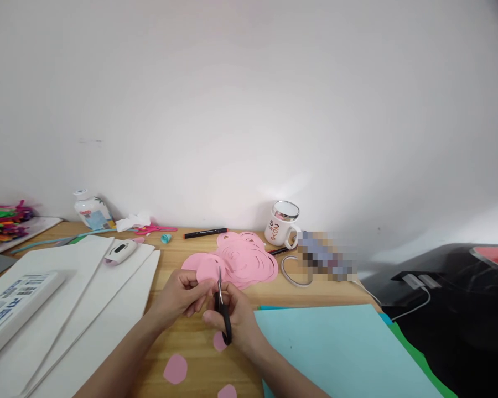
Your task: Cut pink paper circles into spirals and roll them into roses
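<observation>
My left hand [186,296] pinches a rounded piece of pink paper [208,267] at its lower edge. My right hand [234,315] is closed around black-handled scissors [223,315], their blades pointing up and lying against the right edge of that paper. Behind both hands spreads a pile of pink paper cutouts [253,262], curled and overlapping. Nearer to me on the wooden table lie small pink paper petals [175,369], one partly under the scissors. How far the blades are apart is hard to make out.
White sheets [87,309] with a white box [19,309] lie on the left, light-blue paper [336,337] on the right. Along the wall stand a bottle [93,211], pink scissors [160,228], a black marker [205,233] and a white mug [281,224].
</observation>
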